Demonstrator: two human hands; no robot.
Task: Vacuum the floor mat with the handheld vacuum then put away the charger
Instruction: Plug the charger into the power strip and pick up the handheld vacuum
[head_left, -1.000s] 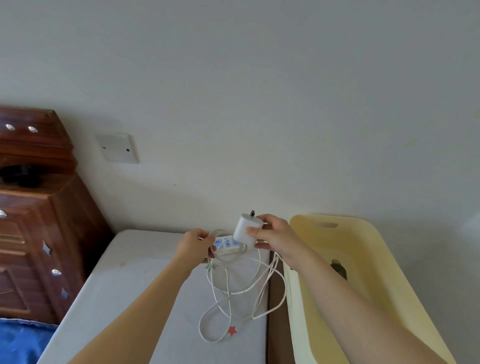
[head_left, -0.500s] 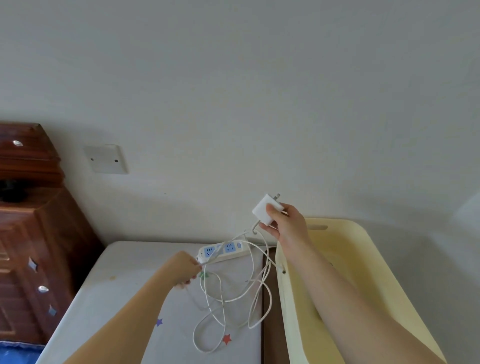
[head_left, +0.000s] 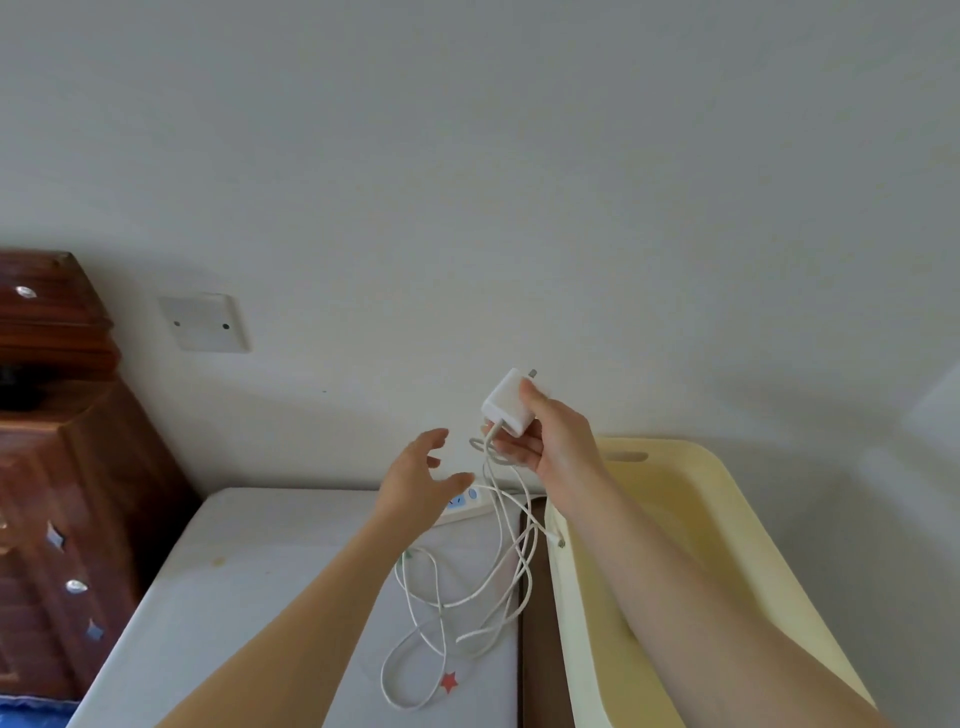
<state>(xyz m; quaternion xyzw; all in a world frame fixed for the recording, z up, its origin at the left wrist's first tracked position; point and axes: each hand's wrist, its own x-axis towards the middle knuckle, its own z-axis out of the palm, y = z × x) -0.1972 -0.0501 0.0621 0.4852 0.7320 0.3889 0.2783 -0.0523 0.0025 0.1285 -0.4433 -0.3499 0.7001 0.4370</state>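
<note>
Right hand pinches the charger, prongs up; left hand spread, empty, beside the cord. Putting-away step, it seems; coiling the slack should come next.

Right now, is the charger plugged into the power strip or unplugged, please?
Unplugged: the right hand holds the charger in the air, prong exposed, above the power strip.

Charger: white square plug block, metal prongs at its far upper end, tilted, gripped aloft in the right hand. Cable: thin, white, hanging from the block's lower end into loose tangled loops on the white surface below.
</note>
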